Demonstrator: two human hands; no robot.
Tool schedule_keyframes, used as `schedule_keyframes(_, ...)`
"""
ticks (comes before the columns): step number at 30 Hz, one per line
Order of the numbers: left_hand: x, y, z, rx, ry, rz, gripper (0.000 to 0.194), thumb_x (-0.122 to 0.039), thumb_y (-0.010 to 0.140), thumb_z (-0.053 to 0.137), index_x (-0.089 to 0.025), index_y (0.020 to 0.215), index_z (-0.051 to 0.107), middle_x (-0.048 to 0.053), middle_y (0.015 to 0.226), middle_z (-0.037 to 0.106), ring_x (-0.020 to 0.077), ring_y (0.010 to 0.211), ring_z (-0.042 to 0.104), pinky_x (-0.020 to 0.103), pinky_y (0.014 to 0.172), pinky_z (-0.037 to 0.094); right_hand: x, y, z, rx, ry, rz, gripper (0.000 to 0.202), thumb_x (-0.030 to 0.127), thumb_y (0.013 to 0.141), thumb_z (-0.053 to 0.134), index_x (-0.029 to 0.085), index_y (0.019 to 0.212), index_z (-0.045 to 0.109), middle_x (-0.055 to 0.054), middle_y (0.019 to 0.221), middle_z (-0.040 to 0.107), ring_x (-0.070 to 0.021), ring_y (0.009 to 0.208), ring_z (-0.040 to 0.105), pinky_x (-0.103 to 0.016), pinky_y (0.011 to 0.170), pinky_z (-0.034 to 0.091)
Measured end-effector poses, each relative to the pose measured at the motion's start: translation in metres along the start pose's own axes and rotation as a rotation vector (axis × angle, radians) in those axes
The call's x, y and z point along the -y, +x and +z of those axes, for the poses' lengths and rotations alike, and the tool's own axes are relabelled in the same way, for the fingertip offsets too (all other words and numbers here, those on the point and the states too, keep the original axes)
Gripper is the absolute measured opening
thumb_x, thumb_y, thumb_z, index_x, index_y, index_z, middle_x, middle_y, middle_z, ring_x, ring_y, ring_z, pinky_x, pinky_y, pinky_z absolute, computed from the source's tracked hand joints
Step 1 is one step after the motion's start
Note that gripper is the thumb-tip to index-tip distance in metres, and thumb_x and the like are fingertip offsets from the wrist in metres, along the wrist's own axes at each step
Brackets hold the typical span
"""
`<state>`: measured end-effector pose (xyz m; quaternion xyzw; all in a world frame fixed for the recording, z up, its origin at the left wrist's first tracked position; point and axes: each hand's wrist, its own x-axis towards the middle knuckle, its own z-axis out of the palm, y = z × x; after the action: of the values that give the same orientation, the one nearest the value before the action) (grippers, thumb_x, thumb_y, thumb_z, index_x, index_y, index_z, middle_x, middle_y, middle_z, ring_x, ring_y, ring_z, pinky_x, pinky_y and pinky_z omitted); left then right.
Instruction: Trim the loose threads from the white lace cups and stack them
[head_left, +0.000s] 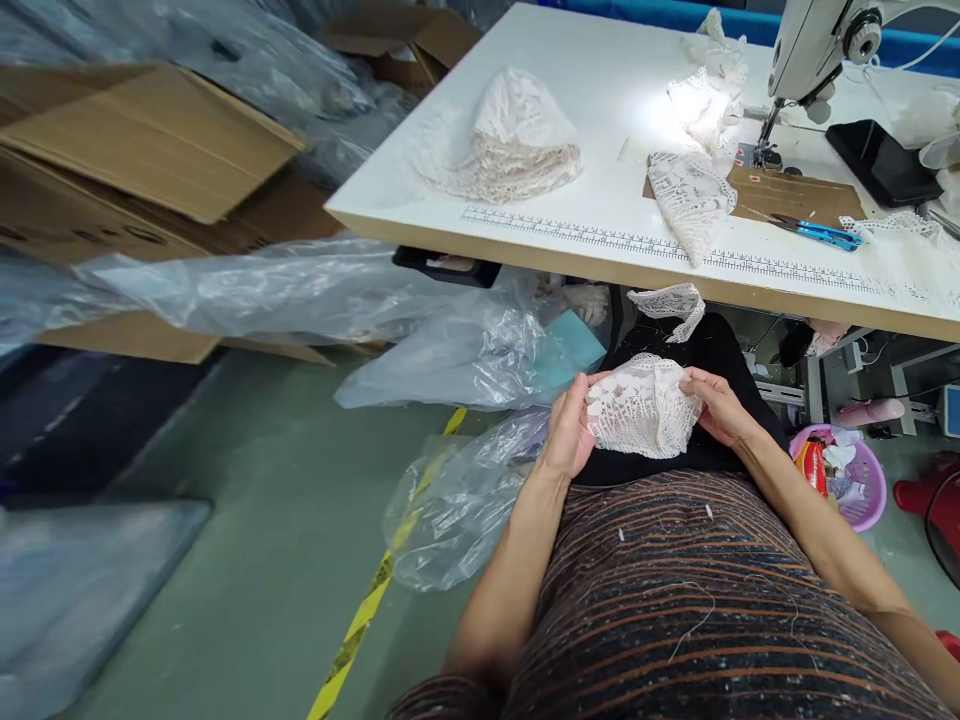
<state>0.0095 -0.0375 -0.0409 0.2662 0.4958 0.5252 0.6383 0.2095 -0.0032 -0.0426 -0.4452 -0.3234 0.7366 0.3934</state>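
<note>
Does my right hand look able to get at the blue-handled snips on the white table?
Probably yes: nothing seems to cover the snips, but your right hand would first have to release the white openwork lace and clear the table's front edge.

The person wears an orange-striped dark top (675, 610) and black trousers (724, 355).

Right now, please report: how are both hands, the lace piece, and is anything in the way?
Left hand, right hand: both holding white lace piece, opposite sides. Another lace piece just beyond, toward table edge. Nothing seen blocking the hands.
</note>
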Motion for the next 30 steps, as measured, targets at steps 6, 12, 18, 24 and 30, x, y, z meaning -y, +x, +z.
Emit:
schedule_keyframes(6,-0.009,-0.005,0.003,-0.020,0.014,0.072,0.059,-0.062,0.070,0.074,-0.015,0.105,0.067,0.008,0.091,0.077,0.0244,0.089,0.073,0.035,0.078,0.056,0.002,-0.003,0.002,0.027,-0.003,-0.032,0.021,0.034,0.058,0.076,0.019,0.066,0.063,0.004,0.060,0.054,-0.0093,0.055,0.043,-0.024,0.056,0.032)
schedule_keyframes(12,-0.013,-0.009,0.005,-0.014,0.045,0.094,0.050,-0.052,0.072,0.075,-0.017,0.106,0.067,0.004,0.083,0.076,0.0203,0.085,0.072,0.030,0.077,0.054,0.005,-0.006,0.004,0.037,0.010,-0.037,0.021,0.033,0.057,0.076,0.019,0.062,0.060,0.005,0.058,0.051,-0.0084,0.054,0.039,-0.024,0.055,0.030)
schedule_keyframes(18,-0.015,-0.013,0.005,-0.020,0.110,0.119,0.044,-0.043,0.074,0.073,-0.016,0.108,0.067,0.004,0.082,0.076,0.0167,0.076,0.070,0.027,0.073,0.054,0.004,-0.007,0.003,0.014,0.013,-0.037,0.022,0.033,0.056,0.077,0.019,0.062,0.061,0.005,0.057,0.050,-0.0088,0.054,0.039,-0.023,0.054,0.029)
schedule_keyframes(24,-0.009,-0.044,0.028,0.181,0.735,0.442,0.028,-0.028,0.091,0.055,-0.023,0.113,0.071,0.004,0.088,0.078,0.0201,0.085,0.073,0.032,0.082,0.058,-0.001,-0.004,-0.001,-0.002,-0.029,-0.040,0.027,0.038,0.056,0.082,0.019,0.063,0.063,0.004,0.057,0.054,-0.0094,0.053,0.043,-0.023,0.053,0.033)
schedule_keyframes(30,0.027,-0.051,0.049,0.559,1.005,0.776,0.045,-0.001,0.085,0.043,-0.018,0.115,0.072,0.011,0.130,0.068,0.0221,0.117,0.068,0.036,0.101,0.056,-0.002,-0.005,0.000,-0.015,-0.055,-0.008,0.040,0.050,0.050,0.088,0.021,0.067,0.068,0.002,0.060,0.061,-0.0104,0.051,0.045,-0.024,0.051,0.034)
